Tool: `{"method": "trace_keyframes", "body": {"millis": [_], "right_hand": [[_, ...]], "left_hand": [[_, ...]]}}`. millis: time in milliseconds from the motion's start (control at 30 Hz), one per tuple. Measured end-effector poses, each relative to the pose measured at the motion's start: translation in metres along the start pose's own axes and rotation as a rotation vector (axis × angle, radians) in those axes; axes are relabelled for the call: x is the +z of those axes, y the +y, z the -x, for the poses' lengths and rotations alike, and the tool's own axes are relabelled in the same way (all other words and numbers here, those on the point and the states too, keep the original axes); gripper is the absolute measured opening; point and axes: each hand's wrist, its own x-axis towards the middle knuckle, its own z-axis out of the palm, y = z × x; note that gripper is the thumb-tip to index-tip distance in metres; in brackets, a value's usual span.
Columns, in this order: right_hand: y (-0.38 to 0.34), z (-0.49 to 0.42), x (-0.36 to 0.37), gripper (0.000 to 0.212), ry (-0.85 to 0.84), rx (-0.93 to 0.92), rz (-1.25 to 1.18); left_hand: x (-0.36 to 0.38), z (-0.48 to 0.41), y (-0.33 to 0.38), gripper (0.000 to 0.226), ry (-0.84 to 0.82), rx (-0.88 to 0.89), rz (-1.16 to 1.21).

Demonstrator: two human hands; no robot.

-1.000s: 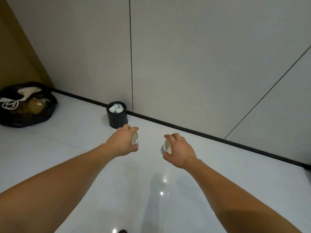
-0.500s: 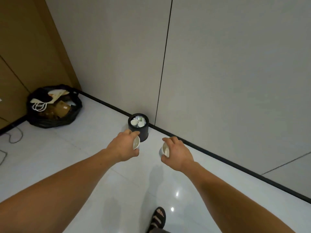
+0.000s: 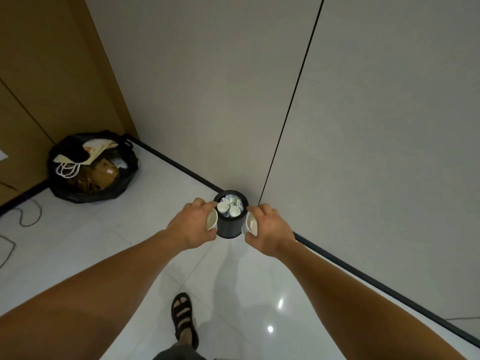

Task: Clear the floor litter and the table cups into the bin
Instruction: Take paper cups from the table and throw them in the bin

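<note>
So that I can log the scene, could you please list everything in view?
Bin: one, black, on floor against wall.
Binned cups: two showing, white, in bin.
Left cup: one, white, left of bin.
Right cup: one, white, right of bin.
Bag: one, black, open, floor corner, far left.
Cable: one, grey, floor, far left.
Sandal: one, black, on floor, bottom.
Left hand: one, fingers round left cup.
Right hand: one, fingers round right cup.

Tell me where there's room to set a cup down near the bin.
The black bin looks crowded, its mouth full of paper cups. Bare floor lies between it and the black rubbish bag, and between it and the sandalled foot.
</note>
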Motion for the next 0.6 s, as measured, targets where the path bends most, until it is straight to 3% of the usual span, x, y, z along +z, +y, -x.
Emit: {"method": "trace_keyframes", "body": {"millis": [300, 600], "right_hand": [[-0.012, -0.111, 0.022, 0.073, -0.002, 0.168, -0.066], [0.047, -0.198, 0.071, 0.072, -0.065, 0.319, -0.205]], "left_hand": [[-0.021, -0.136, -0.066, 0.071, -0.121, 0.137, -0.019], [0.019, -0.26, -0.085, 0.072, -0.255, 0.166, -0.024]]}}
